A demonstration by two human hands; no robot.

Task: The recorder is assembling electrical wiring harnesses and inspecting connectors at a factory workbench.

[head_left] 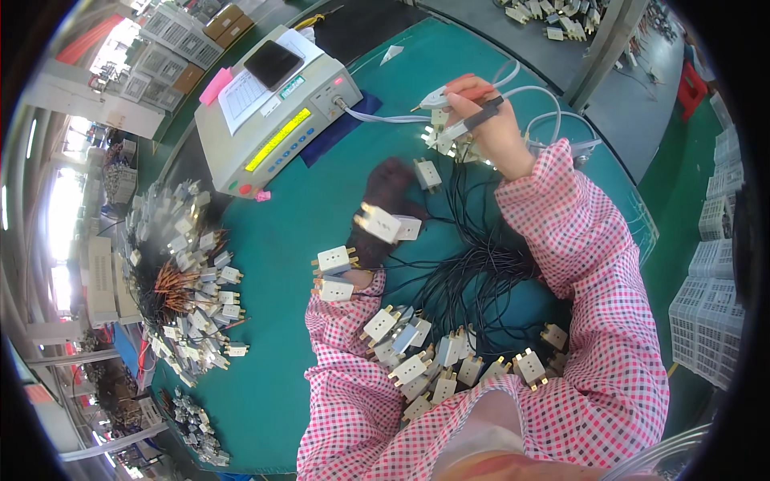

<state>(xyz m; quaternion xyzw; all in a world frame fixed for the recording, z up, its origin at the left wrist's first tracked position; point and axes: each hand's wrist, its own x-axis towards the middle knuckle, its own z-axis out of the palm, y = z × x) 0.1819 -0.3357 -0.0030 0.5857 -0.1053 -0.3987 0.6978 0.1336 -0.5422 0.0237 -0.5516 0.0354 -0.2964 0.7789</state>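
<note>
My right hand (497, 132) is closed around two test probes, one with a red grip (461, 86) and one with a black grip (481, 117). Their tips point left, above a cluster of pale plugs (439, 138) with metal pins. My left hand (389, 192), in a dark glove, is smeared by motion. A white plug (380, 223) with brass pins shows in front of it; whether its fingers grip this plug is unclear. Two more plugs (335, 260) sit by the left wrist. Black cords (473, 272) run in a bundle between my forearms, with several plugs (413, 369) near my chest.
A tester box (265, 136) with a yellow display stands at the back left, with a phone (273, 64) and paper on top. A heap of plugs (192, 280) covers the table's left side, and small metallic parts (196, 429) lie nearer. A metal post (605, 52) rises behind the right corner.
</note>
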